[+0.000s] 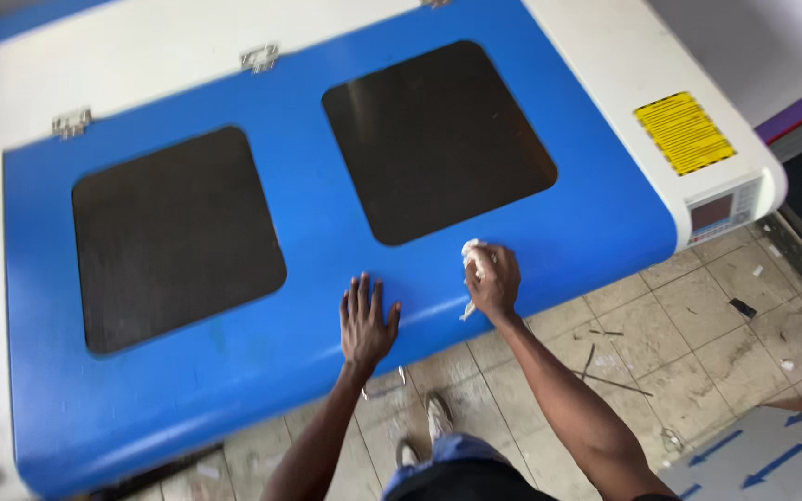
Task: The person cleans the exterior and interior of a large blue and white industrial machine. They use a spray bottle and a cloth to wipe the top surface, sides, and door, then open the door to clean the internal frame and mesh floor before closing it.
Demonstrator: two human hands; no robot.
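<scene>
The right hand (494,278), just right of the frame's middle, curls its fingers around a crumpled white cloth (472,260), pressing it against the blue lid (327,269) of a big machine. Beside it, the left hand (367,320) lies flat on the lid's front edge, fingers straight and slightly spread. Two dark windows (178,237) sit in the lid above. A yellow sticker (684,133) and small control panel (721,211) lie upper right; dirty floor tiles (698,325) lower right.
</scene>
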